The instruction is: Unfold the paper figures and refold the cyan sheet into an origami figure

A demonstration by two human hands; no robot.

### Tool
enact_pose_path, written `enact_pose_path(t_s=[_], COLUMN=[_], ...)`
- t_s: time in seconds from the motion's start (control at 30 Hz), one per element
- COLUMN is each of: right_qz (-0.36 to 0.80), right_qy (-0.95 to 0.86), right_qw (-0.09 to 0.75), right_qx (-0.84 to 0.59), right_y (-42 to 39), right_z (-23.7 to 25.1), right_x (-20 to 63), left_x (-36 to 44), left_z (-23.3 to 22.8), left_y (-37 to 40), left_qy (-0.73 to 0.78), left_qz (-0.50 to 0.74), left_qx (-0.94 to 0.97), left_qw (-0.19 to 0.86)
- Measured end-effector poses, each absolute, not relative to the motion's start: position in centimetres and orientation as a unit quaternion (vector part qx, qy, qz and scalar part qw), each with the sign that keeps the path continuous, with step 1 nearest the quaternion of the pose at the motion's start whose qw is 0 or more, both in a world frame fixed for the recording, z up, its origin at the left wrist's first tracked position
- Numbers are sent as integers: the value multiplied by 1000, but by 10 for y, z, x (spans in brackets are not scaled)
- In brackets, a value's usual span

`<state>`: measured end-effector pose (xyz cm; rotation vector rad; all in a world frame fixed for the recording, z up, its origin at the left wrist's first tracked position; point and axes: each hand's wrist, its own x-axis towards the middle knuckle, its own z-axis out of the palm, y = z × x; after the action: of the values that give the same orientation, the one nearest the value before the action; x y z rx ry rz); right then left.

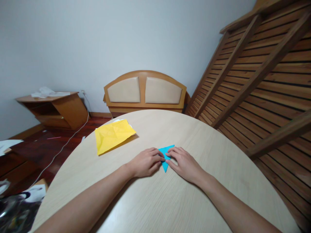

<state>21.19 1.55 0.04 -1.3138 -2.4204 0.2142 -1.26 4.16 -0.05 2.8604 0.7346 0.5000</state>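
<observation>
A small blue folded paper [166,153], triangular with its point toward me, lies on the round pale wooden table [170,200]. My left hand [145,162] rests palm down with its fingertips pressing the paper's left edge. My right hand [184,163] lies flat on the other side, fingertips pressing the paper's right edge. Both hands cover part of the paper. Neither hand lifts it off the table.
A stack of yellow paper [111,136] lies on the table's far left. Beyond the table stand a wooden headboard [145,92] against the wall, a slatted wooden frame [257,74] at the right, and a low wooden shelf [57,108] at the left. A white cable runs across the floor.
</observation>
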Motion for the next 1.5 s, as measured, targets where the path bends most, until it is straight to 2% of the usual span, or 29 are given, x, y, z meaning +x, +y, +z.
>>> enact_pose_path(t_s=[0.33, 0.7, 0.93, 1.33, 1.5], right_qz=[96, 118, 81, 51, 113], right_qy=[-854, -857, -861, -932, -935], right_qw=[175, 169, 168, 138, 174], right_qx=[-480, -472, -473, -332, -287], right_y=[12, 13, 7, 19, 16], right_z=[6, 4, 3, 8, 13], right_x=[207, 214, 209, 229, 225], left_x=[-9, -8, -9, -8, -8], left_z=[-7, -9, -12, 0, 2], left_y=[46, 44, 44, 38, 35], left_qy=[358, 354, 342, 375, 376], left_qz=[202, 221, 221, 170, 179], left_qx=[908, 904, 910, 911, 909], left_qw=[77, 89, 77, 4, 21])
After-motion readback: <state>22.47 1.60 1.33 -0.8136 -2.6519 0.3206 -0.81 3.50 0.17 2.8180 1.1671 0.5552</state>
